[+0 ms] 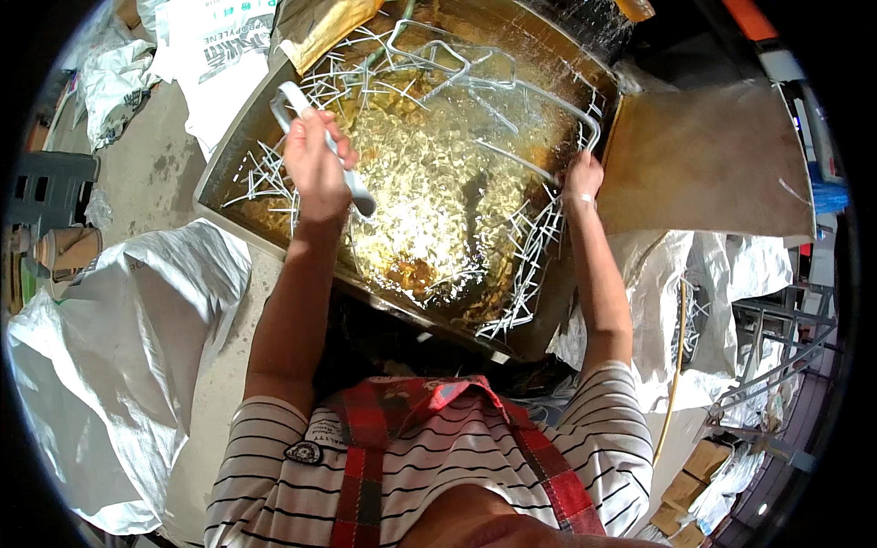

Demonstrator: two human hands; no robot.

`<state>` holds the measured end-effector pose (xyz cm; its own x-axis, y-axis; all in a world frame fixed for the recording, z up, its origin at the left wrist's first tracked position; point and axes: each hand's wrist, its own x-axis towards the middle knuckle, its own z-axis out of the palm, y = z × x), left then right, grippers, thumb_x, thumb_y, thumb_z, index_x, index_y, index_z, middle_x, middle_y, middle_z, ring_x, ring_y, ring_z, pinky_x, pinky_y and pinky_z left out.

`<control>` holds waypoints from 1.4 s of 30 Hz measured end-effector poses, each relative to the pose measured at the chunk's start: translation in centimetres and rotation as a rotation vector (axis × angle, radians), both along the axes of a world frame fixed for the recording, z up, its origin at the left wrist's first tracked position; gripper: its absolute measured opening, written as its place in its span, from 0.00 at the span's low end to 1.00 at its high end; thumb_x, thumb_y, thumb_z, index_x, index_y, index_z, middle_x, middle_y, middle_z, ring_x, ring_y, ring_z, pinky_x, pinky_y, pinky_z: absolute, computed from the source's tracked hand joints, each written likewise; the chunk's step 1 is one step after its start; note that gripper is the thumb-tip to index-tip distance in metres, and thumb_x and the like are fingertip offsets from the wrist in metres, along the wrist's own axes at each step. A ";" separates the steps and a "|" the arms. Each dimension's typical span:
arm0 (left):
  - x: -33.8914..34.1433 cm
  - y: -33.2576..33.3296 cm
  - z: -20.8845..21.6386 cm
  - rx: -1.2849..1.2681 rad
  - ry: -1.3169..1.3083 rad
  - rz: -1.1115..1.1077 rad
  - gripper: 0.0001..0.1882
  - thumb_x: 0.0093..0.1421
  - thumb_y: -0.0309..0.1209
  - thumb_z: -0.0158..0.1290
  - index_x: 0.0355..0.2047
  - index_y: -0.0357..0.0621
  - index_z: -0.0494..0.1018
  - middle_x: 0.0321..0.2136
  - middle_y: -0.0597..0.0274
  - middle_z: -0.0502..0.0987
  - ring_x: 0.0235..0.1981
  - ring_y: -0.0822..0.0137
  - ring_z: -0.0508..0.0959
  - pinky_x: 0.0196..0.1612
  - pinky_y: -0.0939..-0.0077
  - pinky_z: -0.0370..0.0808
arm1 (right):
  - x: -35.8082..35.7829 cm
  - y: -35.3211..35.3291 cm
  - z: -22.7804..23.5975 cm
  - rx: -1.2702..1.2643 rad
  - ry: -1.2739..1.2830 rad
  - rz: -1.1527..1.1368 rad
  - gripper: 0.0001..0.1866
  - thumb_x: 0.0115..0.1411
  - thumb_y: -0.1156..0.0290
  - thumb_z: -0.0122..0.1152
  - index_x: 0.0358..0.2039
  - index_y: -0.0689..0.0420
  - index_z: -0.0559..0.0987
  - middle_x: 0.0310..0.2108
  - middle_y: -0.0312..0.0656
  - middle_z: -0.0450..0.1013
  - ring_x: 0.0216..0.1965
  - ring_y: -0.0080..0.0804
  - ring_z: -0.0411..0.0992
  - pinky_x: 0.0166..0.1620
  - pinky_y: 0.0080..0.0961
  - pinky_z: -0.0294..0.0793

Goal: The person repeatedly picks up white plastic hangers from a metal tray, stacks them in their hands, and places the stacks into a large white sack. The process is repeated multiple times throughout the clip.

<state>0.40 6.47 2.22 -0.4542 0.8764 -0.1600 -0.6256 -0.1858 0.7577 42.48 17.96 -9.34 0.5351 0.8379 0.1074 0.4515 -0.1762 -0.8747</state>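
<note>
A metal tank (239,146) of rippling, sunlit water (429,164) lies in front of me. My left hand (317,164), over its left side, is closed round a curved pale-grey piece like a handle (364,199), whose lower end hangs above the water. At the right wall, my right hand (582,176) is closed on the end of a bent pale-grey bar frame (568,107). That frame reaches across the far part of the tank, partly in the water. Thin white strips (525,260) float in tangles along the tank's sides. Fingertips of the right hand are partly hidden.
A flat brown panel (703,164) stands out from the tank's right side. Large white sacks (128,356) lie at left, with a dark plastic stool (50,187) beyond. Water splashes (580,27) at the far right corner. A yellow pole (681,338) and metal rack (776,365) stand at right.
</note>
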 end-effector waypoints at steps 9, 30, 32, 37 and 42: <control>1.9 -1.1 -0.9 -0.087 -0.017 -0.039 0.14 0.62 0.40 0.43 0.26 0.43 0.65 0.16 0.68 0.63 0.12 0.77 0.63 0.13 0.83 0.59 | -12.4 18.2 -4.6 -0.104 -0.560 -0.097 0.17 0.57 0.61 0.49 0.24 0.63 0.76 0.24 0.55 0.73 0.30 0.53 0.73 0.35 0.41 0.70; 0.8 -1.3 0.8 -0.109 0.272 -0.022 0.10 0.57 0.30 0.53 0.22 0.43 0.66 0.11 0.73 0.62 0.09 0.82 0.60 0.11 0.86 0.58 | -7.4 -14.9 3.8 0.087 -0.793 0.499 0.13 0.58 0.73 0.49 0.45 0.57 0.68 0.29 0.52 0.71 0.23 0.49 0.71 0.26 0.39 0.70; 1.0 -1.4 0.9 -0.096 0.285 -0.008 0.09 0.57 0.31 0.53 0.22 0.43 0.66 0.11 0.73 0.63 0.09 0.82 0.60 0.11 0.87 0.58 | -8.2 -14.0 7.2 0.338 -0.718 0.368 0.12 0.59 0.72 0.48 0.44 0.58 0.70 0.27 0.51 0.71 0.23 0.46 0.71 0.26 0.36 0.70; 0.8 -1.2 0.2 0.002 0.274 0.007 0.08 0.57 0.32 0.53 0.28 0.40 0.70 0.12 0.74 0.64 0.10 0.83 0.61 0.11 0.87 0.59 | -10.2 -9.1 7.9 0.168 -0.219 0.414 0.14 0.61 0.66 0.48 0.44 0.61 0.71 0.19 0.39 0.68 0.19 0.26 0.66 0.23 0.25 0.66; -1.1 -0.7 -1.3 0.112 0.912 -0.052 0.15 0.57 0.30 0.50 0.45 0.40 0.72 0.44 0.54 0.70 0.39 0.69 0.72 0.43 0.76 0.68 | -16.8 -7.2 11.0 0.008 0.089 0.933 0.15 0.61 0.66 0.50 0.45 0.60 0.73 0.17 0.28 0.64 0.15 0.14 0.59 0.18 0.12 0.59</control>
<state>-0.74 5.82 0.89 -0.3219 0.8882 0.3278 0.1956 -0.2764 0.9409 25.68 10.78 1.64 -0.3470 0.9318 0.1063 0.3386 0.2301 -0.9123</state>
